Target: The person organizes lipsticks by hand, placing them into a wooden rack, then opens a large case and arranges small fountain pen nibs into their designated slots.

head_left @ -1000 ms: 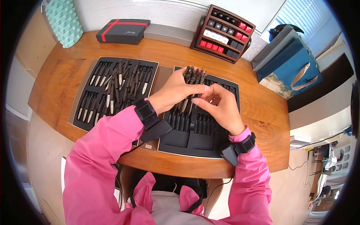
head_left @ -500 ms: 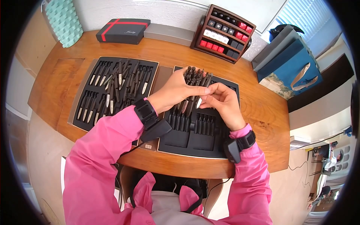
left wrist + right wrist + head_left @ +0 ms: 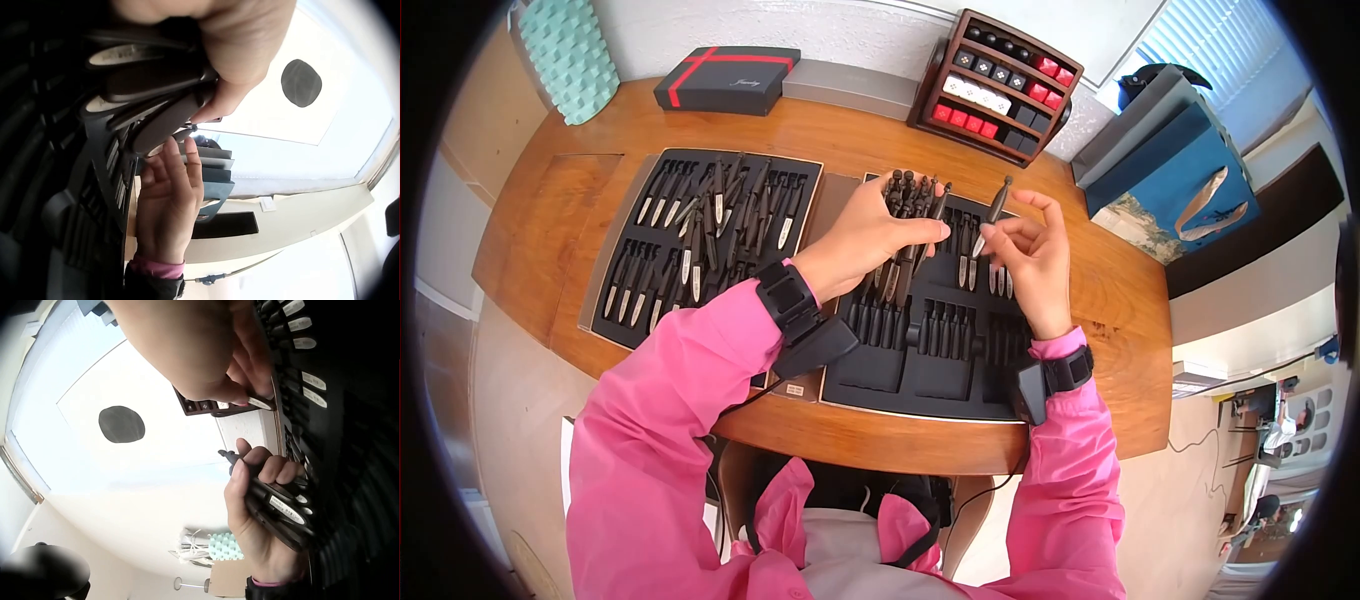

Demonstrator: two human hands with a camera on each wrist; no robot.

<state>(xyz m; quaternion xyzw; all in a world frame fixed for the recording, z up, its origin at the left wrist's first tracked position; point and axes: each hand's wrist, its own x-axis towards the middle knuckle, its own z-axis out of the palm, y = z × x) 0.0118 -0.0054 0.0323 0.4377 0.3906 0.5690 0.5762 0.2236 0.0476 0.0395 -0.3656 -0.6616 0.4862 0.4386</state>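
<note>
My left hand [image 3: 870, 240] grips a bundle of slim dark pieces [image 3: 908, 200] with knobbed ends and pale labels, above the right foam tray [image 3: 940, 385]. In my right hand [image 3: 1040, 255], thumb and fingers pinch one such piece [image 3: 998, 203], knob end up, over that tray's right side. The right wrist view shows the pale tip of this single piece [image 3: 260, 404] below the fingers, and the left hand [image 3: 265, 487] around the bundle. More labelled pieces [image 3: 968, 270] sit in slots beneath the right hand. The bundle and left hand hide part of the tray.
The left foam tray [image 3: 814, 190] holds slotted rows and a loose heap of similar pieces [image 3: 718, 225]. Behind stand a dark gift box [image 3: 730, 82] with red ribbon and a wooden rack [image 3: 995, 90] of dice-like cubes. A blue paper bag [image 3: 1175, 180] stands at right.
My right hand has drawn one piece away from the bundle and moved right with it, over the tray's right slots. My left hand still holds the bundle in nearly the same place.
</note>
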